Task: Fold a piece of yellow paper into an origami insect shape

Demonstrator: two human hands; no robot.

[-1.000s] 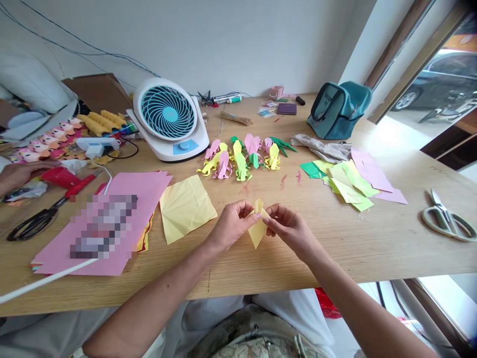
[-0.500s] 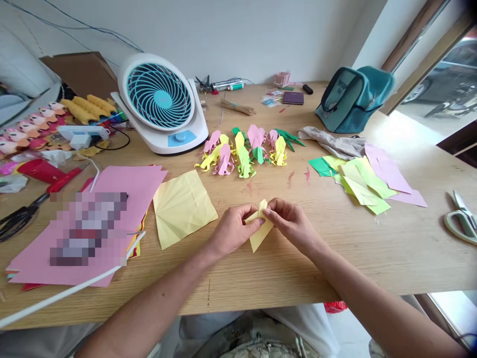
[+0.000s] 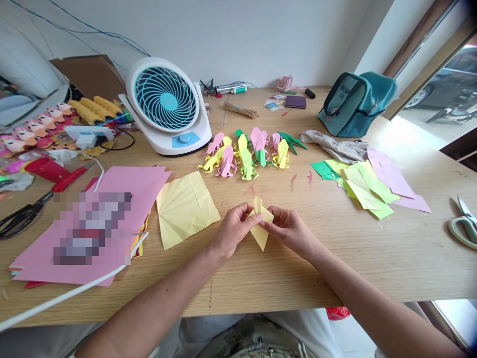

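A small folded piece of yellow paper (image 3: pixel 260 236), pointed at top and bottom, is held just above the table's near side. My left hand (image 3: pixel 235 226) pinches its left side, thumb across the front. On the right side my right hand (image 3: pixel 288 226) grips it between thumb and fingers, the two thumbs almost meeting. To the left lies a creased yellow paper sheet (image 3: pixel 188 211), unfolded. Beyond my hands stands a group of folded paper figures (image 3: pixel 246 159) in pink, yellow and green.
A white and blue fan (image 3: pixel 167 102) stands at back left, behind pink paper sheets (image 3: pixel 145 191) with a blurred-out object on top. Loose green and yellow paper pieces (image 3: pixel 367 191) lie to the right, near scissors (image 3: pixel 464 223). A teal bag (image 3: pixel 357 104) sits at the back right.
Both hands still hold the folded paper. It has turned slightly, its lower tip swinging right and its top leaning left, and my right thumb has moved lower on it. The view has shifted a little.
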